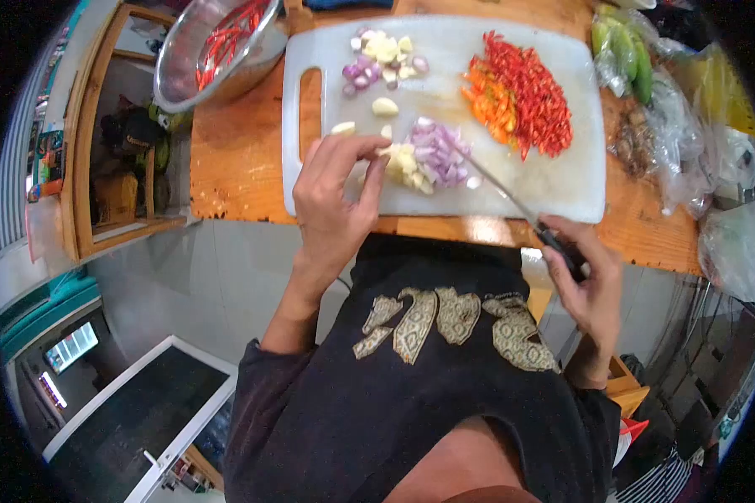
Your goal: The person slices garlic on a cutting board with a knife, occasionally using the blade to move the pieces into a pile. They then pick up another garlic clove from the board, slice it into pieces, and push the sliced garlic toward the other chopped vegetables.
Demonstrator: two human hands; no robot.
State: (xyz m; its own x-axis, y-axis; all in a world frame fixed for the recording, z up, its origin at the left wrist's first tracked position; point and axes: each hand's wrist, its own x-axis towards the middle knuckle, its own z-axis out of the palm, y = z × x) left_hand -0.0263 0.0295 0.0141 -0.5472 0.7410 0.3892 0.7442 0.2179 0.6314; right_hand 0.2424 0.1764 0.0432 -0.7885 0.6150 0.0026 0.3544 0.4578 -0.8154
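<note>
In my right hand (587, 272) is a knife (505, 191) with a black handle, its blade slanting up and left to the pile of chopped shallots (440, 152). My left hand (340, 184) is curled with thumb and fingertips close together at the edge of the chopped garlic (407, 166); anything between them is too small to make out. Both piles lie on a white cutting board (554, 189). Near the left fingers are a whole garlic clove (385, 106) and another pale piece (343, 128). Peeled shallots (361, 74) and garlic pieces (383, 47) sit farther back.
Chopped red chilies (533, 96) and orange chilies (490, 102) cover the board's right part. A metal bowl (176, 80) with red chilies stands at the table's left corner. Plastic bags (678, 138) and green vegetables (625, 54) lie right of the board on the wooden table (239, 159).
</note>
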